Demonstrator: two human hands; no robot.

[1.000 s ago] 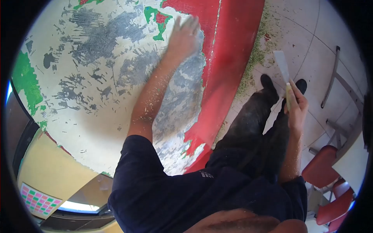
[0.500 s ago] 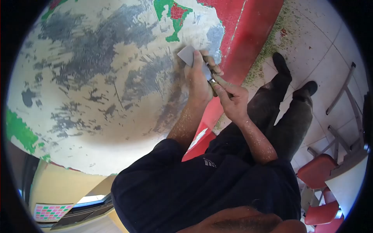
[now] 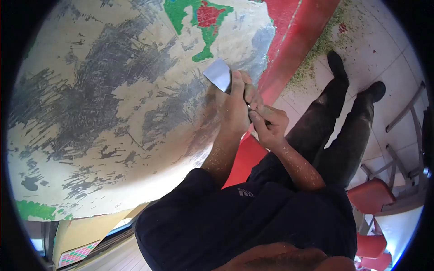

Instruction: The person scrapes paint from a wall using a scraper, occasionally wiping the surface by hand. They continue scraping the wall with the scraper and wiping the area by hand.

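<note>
A putty knife with a wide metal blade (image 3: 218,75) is held over the painted surface (image 3: 176,131), which has bare grey patches and scraped white paint. My left hand (image 3: 235,101) is closed around the tool just behind the blade, its thumb lying along the metal. Close behind it, my right hand (image 3: 272,126) is closed on the rear part of the tool, thumb and fingers pressed together. Most of the handle is hidden by the fingers. Pale specks of dust cover both forearms.
Green (image 3: 203,53) and red painted patches lie beyond the blade, and a red border (image 3: 289,49) runs along the right edge. Paint flakes (image 3: 323,54) are scattered on the tiled floor (image 3: 366,49). Red chairs (image 3: 371,196) and a metal frame stand at the right.
The view has shifted, so the surface appears larger and lower. The blade shows more of its flat face, and the two hands are closer together on the tool.
</note>
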